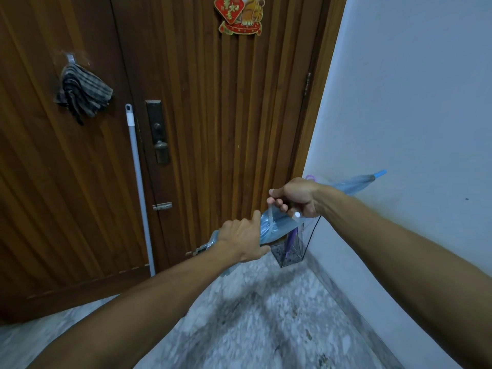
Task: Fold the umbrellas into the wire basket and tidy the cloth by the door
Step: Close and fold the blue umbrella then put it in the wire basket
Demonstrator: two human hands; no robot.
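A closed light-blue translucent umbrella (277, 225) lies slanted across the middle, its blue tip pointing up right toward the wall. My left hand (241, 242) grips its lower part near the handle end. My right hand (295, 198) is curled round the middle and pinches the umbrella's thin strap with its white fastener. Just behind and below stands the wire basket (291, 251) in the corner, with a purple umbrella (290, 242) upright inside. A striped grey cloth (83, 93) hangs bunched from a hook on the door's left leaf.
The brown wooden double door (213, 115) fills the back, with a lock plate (158, 131) and a red ornament (239, 14) on it. A white mop handle (138, 187) leans against the door. A pale wall (412, 115) runs along the right; speckled stone floor (266, 315) lies below.
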